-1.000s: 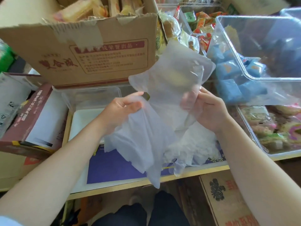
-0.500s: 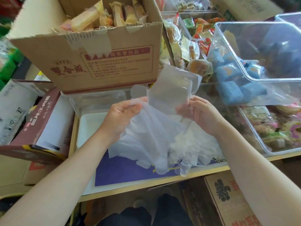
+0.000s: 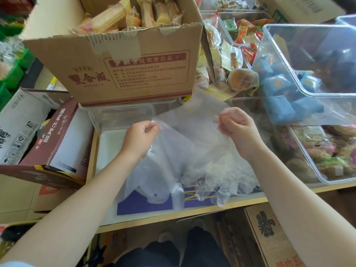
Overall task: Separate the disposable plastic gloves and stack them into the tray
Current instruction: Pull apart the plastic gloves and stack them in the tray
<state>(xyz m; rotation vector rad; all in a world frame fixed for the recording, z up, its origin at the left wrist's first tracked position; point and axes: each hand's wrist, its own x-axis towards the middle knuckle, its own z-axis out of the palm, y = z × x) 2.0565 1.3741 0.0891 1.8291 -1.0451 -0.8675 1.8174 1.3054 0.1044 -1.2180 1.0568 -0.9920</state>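
At nine o'clock a maroon carton (image 3: 57,139) lies on its side beside the clear tray (image 3: 107,120), which sits on the worktop (image 3: 192,212) just in front of the brown cardboard box (image 3: 123,68) of wrapped snacks at twelve o'clock. The left hand (image 3: 139,138) is raised over the tray's right part, thumb and curled fingers pinching the left edge of a thin, translucent glove (image 3: 190,132). That glove is stretched flat in the air between the two hands, its lower part draping toward the worktop. The right hand (image 3: 238,130), at about two o'clock from the left one, pinches the glove's right edge with bent fingers. Under and just right of the held sheet, at five o'clock from it, a crumpled pile of gloves (image 3: 227,174) rests on the purple mat (image 3: 154,205) near the worktop's front edge. At three o'clock stand clear bins (image 3: 289,60) holding blue packets and other wrapped food.
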